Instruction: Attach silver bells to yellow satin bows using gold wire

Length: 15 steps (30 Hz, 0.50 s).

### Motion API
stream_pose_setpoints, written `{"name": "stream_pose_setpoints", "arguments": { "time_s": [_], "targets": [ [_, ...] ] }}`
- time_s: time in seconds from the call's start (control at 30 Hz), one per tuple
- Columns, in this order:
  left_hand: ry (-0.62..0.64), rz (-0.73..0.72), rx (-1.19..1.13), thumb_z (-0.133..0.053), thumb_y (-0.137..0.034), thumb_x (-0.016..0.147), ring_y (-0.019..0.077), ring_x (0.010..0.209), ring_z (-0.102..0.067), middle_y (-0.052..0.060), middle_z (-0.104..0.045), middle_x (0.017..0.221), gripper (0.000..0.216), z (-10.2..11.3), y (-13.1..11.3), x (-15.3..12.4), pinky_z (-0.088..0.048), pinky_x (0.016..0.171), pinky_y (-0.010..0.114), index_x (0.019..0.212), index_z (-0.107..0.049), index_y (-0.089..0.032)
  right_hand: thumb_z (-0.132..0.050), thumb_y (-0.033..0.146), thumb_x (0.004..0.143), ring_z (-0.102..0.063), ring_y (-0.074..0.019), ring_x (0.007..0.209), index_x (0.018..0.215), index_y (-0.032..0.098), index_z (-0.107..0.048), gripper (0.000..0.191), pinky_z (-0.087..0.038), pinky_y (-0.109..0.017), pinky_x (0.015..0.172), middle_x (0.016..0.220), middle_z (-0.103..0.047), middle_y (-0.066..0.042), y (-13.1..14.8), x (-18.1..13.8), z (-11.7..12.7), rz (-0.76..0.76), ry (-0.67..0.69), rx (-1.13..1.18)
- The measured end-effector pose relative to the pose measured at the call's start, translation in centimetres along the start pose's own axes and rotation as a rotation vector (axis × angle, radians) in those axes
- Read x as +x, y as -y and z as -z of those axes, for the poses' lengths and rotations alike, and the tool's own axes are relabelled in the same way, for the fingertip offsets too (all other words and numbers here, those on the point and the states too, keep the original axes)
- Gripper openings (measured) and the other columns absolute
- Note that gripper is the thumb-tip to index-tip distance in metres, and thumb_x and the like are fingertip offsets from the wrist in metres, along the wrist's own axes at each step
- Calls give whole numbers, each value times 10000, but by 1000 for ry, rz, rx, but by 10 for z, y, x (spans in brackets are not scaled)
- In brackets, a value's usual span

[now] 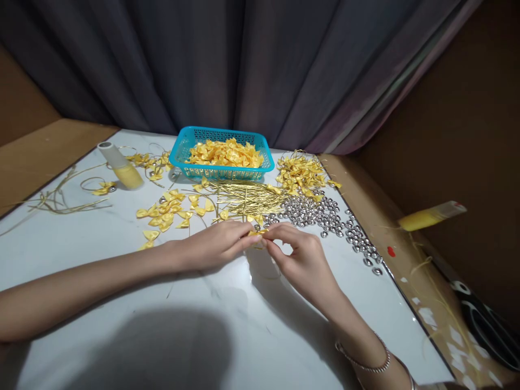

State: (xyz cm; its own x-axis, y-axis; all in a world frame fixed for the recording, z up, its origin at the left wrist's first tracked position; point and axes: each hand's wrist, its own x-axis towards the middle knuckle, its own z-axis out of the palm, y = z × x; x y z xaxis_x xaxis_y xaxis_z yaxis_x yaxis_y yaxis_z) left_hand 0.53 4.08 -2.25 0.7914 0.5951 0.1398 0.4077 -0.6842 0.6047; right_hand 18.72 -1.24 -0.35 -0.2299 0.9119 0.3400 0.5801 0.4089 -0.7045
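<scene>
My left hand [217, 242] and my right hand [303, 260] meet over the white board, with thumbs and fingertips pinched together. Between them is a small yellow bow [260, 232], mostly covered by the fingers. A silvery bit shows at the bow, too small to make out. Just beyond my hands lie a bundle of gold cords [247, 199] and a spread of small shiny silver beads [311, 211]. Several loose yellow bows [164, 214] are scattered beyond my left forearm.
A blue plastic basket [179, 161] holds many yellow bows. More bows with cords [300, 170] are heaped to its right. A yellow thread spool [125, 170] stands at left; another spool [426, 216] and black-handled scissors [483, 319] lie at right. A dark curtain [239, 65] hangs behind.
</scene>
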Motion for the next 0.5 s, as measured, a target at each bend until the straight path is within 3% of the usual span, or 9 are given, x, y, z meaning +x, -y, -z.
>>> {"name": "stream_pose_setpoints", "arguments": {
  "time_s": [0.3, 0.5],
  "targets": [
    [-139, -204, 184, -300, -236, 996, 151, 667, -502, 31, -548, 707, 310, -8, 7, -4, -396, 670, 280, 788, -513, -149, -538, 85, 810, -641, -199, 819, 758, 156, -699, 184, -496, -325, 756, 817, -717, -86, -2, 0, -2, -26, 25, -11],
    [-172, -245, 148, -288, -222, 995, 128, 604, -478, 6, -513, 661, 308, -6, 6, -4, -389, 619, 250, 767, -486, -160, -572, 128, 813, -653, -196, 818, 781, 164, -682, 120, -494, -326, 765, 836, -721, -73, 0, 0, 0, -115, 46, 39]
  ]
}}
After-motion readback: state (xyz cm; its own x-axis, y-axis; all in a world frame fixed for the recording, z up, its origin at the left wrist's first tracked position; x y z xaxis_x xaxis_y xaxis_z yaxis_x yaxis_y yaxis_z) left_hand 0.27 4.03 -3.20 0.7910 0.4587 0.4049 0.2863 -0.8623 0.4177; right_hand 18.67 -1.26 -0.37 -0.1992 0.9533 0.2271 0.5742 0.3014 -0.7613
